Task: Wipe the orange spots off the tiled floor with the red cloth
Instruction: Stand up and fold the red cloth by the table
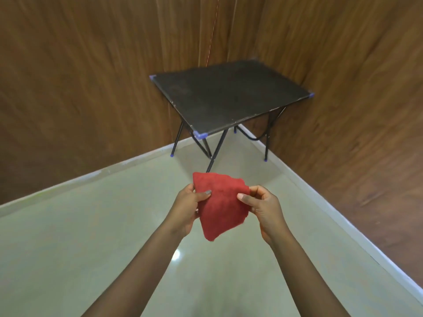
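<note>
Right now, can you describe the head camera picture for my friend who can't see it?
A left hand and a right hand each pinch one side of a red cloth, held above a shiny pale floor. Behind it, a black folding table stands in the corner of brown wooden walls.

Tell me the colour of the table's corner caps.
Blue-purple corner caps on the black table, in the head view.
</note>
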{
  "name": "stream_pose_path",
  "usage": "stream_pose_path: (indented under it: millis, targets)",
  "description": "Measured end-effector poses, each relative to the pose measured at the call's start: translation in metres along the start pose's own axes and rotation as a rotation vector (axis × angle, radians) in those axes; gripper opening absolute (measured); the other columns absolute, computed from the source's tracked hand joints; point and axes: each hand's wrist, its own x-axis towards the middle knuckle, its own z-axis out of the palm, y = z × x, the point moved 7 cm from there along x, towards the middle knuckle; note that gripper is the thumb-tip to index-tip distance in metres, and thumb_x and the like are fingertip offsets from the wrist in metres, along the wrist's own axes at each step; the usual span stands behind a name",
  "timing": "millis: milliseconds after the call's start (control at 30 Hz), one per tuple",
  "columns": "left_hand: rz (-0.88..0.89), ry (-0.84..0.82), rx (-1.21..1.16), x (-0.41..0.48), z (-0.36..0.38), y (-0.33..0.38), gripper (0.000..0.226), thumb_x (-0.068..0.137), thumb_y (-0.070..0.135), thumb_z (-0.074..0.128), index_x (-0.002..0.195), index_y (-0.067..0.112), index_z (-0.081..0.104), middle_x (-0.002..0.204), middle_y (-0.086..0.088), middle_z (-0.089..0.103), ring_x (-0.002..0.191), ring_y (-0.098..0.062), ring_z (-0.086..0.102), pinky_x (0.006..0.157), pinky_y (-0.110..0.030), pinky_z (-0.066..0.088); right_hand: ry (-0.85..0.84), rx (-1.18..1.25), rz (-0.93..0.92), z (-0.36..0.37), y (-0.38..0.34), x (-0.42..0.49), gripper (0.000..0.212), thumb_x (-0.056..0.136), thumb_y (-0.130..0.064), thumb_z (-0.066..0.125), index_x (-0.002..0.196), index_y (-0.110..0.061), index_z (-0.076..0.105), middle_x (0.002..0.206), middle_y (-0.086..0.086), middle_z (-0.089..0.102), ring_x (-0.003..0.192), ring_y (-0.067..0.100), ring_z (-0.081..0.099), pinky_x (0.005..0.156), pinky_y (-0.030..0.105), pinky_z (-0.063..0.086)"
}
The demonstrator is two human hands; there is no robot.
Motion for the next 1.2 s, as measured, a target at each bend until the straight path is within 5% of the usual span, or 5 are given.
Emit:
stream_pose_path:
  millis: [367,500,733,900,1200]
  targets:
    - [-0.093,-0.185,0.065,0.000,0.073,0.040,0.023,0.090,0.029,0.053,0.113,0.022,0.054,0.094,0.002,0.059,0.088,-0.018,0.056,0.077,-0.031,0.045,0.029,-0.421,-0.453,-0.015,-0.116,-0.003,0.011,0.084,-0.005,0.063,0.086,-0.016,0.067,0.083,-0.007,0.066,0.076,-0.003,0.058,0.072,0.013,0.044]
    - [0.196,-0.162,0.335,0.027,0.091,0.087,0.100,0.074,0.031,0.074,0.147,0.026,0.006,0.147,0.010,0.016,0.133,-0.006,0.018,0.101,-0.027,0.023,-0.154,-0.626,-0.505,-0.021,-0.155,0.022,0.015,0.081,-0.002,0.064,0.088,-0.014,0.070,0.080,-0.006,0.065,0.071,-0.003,0.058,0.072,0.015,0.044]
    - [0.558,-0.158,0.313,0.051,0.175,0.168,0.008,0.079,-0.001,0.065,0.081,0.007,0.062,0.070,-0.001,0.064,0.065,-0.008,0.059,0.064,-0.021,0.047,-0.242,-0.859,-0.553,-0.088,-0.219,0.065,0.017,0.078,-0.011,0.069,0.077,-0.029,0.067,0.072,-0.013,0.065,0.067,0.003,0.060,0.068,0.022,0.048]
    - [1.027,0.258,0.660,0.052,0.215,0.196,0.005,0.077,0.004,0.068,0.074,0.006,0.065,0.085,0.008,0.052,0.079,-0.012,0.056,0.065,-0.026,0.047,-0.233,-0.495,-0.282,-0.129,-0.228,0.109,0.004,0.081,-0.011,0.068,0.083,-0.007,0.068,0.060,0.000,0.060,0.052,0.011,0.051,0.048,0.023,0.041]
    - [1.236,0.313,1.094,0.053,0.240,0.231,0.021,0.089,0.022,0.048,0.084,0.007,0.062,0.073,-0.008,0.065,0.068,-0.026,0.062,0.059,-0.039,0.052,-0.300,-0.189,-0.246,-0.120,-0.231,0.139,0.020,0.082,-0.002,0.065,0.096,-0.016,0.063,0.077,0.004,0.056,0.069,0.015,0.054,0.061,0.029,0.043]
